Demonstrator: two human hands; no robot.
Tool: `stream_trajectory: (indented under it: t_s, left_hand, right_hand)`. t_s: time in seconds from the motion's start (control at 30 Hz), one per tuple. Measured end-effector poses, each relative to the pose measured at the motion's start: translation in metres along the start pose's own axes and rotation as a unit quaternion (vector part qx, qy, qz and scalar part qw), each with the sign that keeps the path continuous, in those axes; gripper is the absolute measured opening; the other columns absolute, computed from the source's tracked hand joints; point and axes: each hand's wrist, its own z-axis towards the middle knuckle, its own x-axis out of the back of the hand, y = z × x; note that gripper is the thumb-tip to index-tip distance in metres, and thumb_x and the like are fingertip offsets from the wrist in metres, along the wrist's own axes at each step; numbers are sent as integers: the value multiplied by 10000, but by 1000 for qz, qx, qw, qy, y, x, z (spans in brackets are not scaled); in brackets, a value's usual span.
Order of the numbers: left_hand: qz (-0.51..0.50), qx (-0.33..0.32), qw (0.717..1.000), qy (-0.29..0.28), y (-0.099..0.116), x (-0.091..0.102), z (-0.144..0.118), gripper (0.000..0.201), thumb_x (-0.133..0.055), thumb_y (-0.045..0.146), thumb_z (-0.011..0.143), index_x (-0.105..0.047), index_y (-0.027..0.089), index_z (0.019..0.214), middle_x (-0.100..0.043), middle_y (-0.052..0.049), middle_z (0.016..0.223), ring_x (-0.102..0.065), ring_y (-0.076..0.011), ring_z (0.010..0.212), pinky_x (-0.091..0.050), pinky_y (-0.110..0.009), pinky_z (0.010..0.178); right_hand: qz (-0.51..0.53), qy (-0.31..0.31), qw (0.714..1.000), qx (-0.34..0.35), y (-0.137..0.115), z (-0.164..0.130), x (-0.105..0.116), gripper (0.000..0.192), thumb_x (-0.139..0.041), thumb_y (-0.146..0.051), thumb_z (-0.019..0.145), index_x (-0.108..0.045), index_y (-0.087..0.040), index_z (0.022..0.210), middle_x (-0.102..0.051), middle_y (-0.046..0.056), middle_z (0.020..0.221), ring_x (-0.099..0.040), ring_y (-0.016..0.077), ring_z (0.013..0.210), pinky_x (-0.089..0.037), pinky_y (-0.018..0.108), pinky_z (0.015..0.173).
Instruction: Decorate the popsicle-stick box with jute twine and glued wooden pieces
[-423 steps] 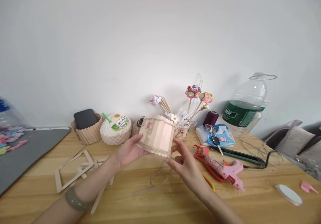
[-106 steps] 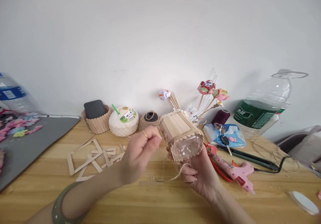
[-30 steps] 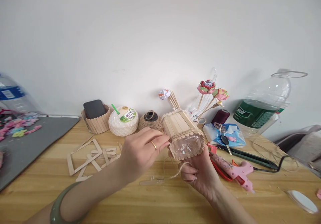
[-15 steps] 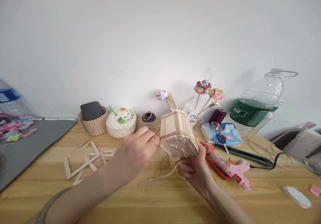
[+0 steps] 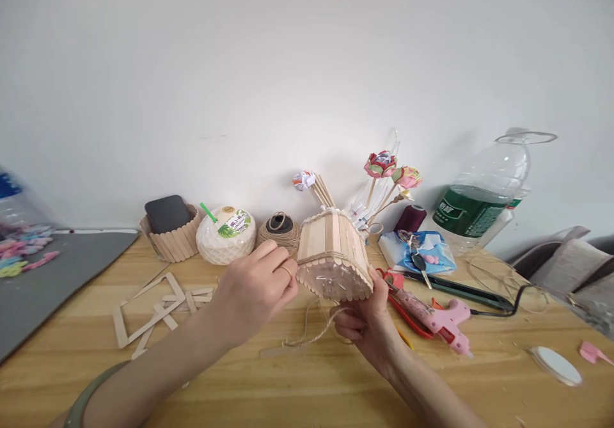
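A pot of wooden craft sticks [image 5: 333,236] is tipped so its clear plastic bottom faces me. Jute twine [image 5: 307,341] circles it near the bottom edge, and a loose length hangs below in a loop. My right hand [image 5: 362,319] grips the pot from below at its right corner, fingers curled by the twine loop. At the pot's left edge, where the twine band runs, my left hand [image 5: 261,284] is closed in a pinch. Its fingertips are hidden, so what they hold cannot be made out.
Behind stand a twine ball [image 5: 278,233], a wrapped coconut [image 5: 226,236], a stick box with a black object [image 5: 167,214], paper flowers [image 5: 381,164] and a large bottle [image 5: 480,198]. Loose craft sticks [image 5: 160,306] lie left; a pink glue gun [image 5: 448,322] with cord lies right.
The whole view has shifted slightly, so things appear a little further left. Both hands keep nearly the same hold and place at the pot.
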Motion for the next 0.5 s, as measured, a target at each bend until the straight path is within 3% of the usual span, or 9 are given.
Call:
stream_trajectory:
  t_s: [0.13, 0.33, 0.5]
  left_hand:
    - [-4, -2, 1000, 13, -2, -4, 1, 228, -451, 54, 765, -524, 156, 575, -507, -1, 555, -455, -137, 585, -383, -241, 500]
    - [67, 11, 997, 35, -15, -4, 1, 201, -440, 30, 750, -523, 155, 615, -544, 2, 575, -483, -130, 589, -367, -231, 501]
    - [0, 66, 997, 47, -15, -6, 0, 247, -364, 54, 788, -456, 171, 591, -457, 44, 513, -386, -83, 453, -287, -205, 425]
  right_hand:
    - [7, -8, 1000, -6, -1, 1, 1, 450, -529, -632, 640, -400, -203, 678, -319, -110, 474, -61, 22, 381, -20, 156, 368]
    - [16, -17, 999, -22, -2, 1, 2, 443, -528, -622, 645, -438, -195, 721, -387, -100, 503, -77, 12, 373, -29, 146, 362]
    - [42, -12, 998, -55, -4, 1, 3, 419, -490, -605, 670, -435, -190, 691, -388, -99, 494, -83, 8, 354, -30, 145, 358]
